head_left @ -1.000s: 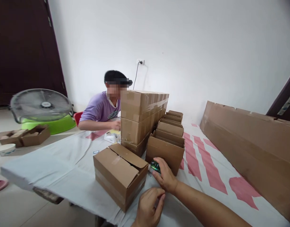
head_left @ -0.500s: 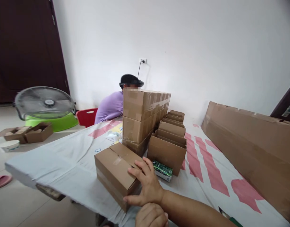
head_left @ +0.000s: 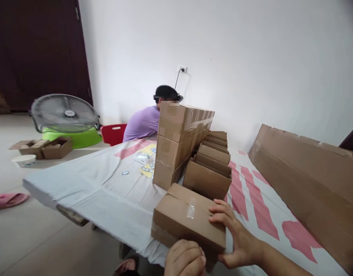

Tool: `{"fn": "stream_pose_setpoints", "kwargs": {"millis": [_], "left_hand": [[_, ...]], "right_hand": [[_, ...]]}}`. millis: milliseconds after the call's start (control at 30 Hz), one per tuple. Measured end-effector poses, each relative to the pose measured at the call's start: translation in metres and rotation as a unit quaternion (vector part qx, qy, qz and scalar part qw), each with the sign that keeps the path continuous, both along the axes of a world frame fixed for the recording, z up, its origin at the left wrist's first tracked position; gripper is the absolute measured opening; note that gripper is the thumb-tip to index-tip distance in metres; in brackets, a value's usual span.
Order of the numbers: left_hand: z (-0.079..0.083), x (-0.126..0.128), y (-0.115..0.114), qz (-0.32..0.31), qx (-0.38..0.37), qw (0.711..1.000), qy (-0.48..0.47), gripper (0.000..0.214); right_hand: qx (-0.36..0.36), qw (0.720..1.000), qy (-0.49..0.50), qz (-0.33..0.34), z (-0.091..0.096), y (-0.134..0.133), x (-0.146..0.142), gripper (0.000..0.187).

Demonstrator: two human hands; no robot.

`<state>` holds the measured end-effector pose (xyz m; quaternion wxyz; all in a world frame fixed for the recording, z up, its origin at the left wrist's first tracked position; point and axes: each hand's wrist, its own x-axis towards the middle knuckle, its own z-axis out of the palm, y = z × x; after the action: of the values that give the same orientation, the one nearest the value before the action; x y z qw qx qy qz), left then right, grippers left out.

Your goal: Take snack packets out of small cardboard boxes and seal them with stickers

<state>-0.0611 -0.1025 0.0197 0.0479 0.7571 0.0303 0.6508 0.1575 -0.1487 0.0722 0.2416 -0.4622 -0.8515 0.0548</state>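
A closed cardboard box (head_left: 182, 211) with a strip of clear tape on its top sits at the near edge of the cloth-covered table. My right hand (head_left: 236, 234) grips its right end, fingers over the top edge and thumb lower on the side. Against the near side of this box is my left hand (head_left: 185, 258), its fingers curled closed; whatever they may hold is hidden. Just behind stands a row of open cardboard boxes (head_left: 207, 178), and left of that row rises a wall of stacked taped boxes (head_left: 166, 151).
A co-worker in a purple shirt (head_left: 142, 120) sits behind the stack on a red chair (head_left: 114, 134). A long cardboard panel (head_left: 305, 176) stands along the table's right side. A fan (head_left: 67, 113) and a pink slipper (head_left: 9, 201) are on the floor at left.
The closed box has shifted right and turned, with my right hand on its right end. The small green printed carton is now out of sight. The view has swung slightly left.
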Motion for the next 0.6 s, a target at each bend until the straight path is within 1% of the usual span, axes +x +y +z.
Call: {"fn": "stream_pose_setpoints", "kwargs": {"millis": [133,167,233,300,333,400,500,600], "left_hand": [[-0.007,0.014,-0.005,0.015,0.016,0.999,-0.032,0.013],[-0.008,0.017,-0.006,0.029,0.016,0.999,-0.04,0.014],[-0.01,0.021,-0.008,0.077,0.001,0.995,-0.062,0.015],[-0.011,0.022,-0.009,0.128,-0.029,0.988,-0.078,0.011],[-0.012,0.024,-0.009,0.139,-0.042,0.986,-0.077,0.01],[-0.013,0.028,-0.011,0.125,-0.054,0.989,-0.064,0.013],[-0.017,0.044,-0.02,0.056,-0.019,0.997,-0.039,0.017],[-0.023,0.066,-0.031,0.003,0.007,0.999,-0.048,0.024]], "right_hand": [[-0.043,0.998,-0.008,-0.04,-0.004,-0.041,0.037,0.066],[-0.049,0.997,-0.007,-0.053,-0.006,-0.05,0.045,0.066],[-0.058,0.995,0.0,-0.084,-0.008,-0.067,0.061,0.065],[-0.059,0.992,0.008,-0.114,-0.01,-0.081,0.074,0.065],[-0.059,0.99,0.01,-0.126,-0.01,-0.087,0.079,0.065],[-0.058,0.989,0.008,-0.138,-0.012,-0.095,0.087,0.067],[-0.057,0.988,0.003,-0.143,-0.014,-0.101,0.094,0.066],[-0.051,0.988,0.005,-0.149,-0.017,-0.1,0.098,0.065]]}}
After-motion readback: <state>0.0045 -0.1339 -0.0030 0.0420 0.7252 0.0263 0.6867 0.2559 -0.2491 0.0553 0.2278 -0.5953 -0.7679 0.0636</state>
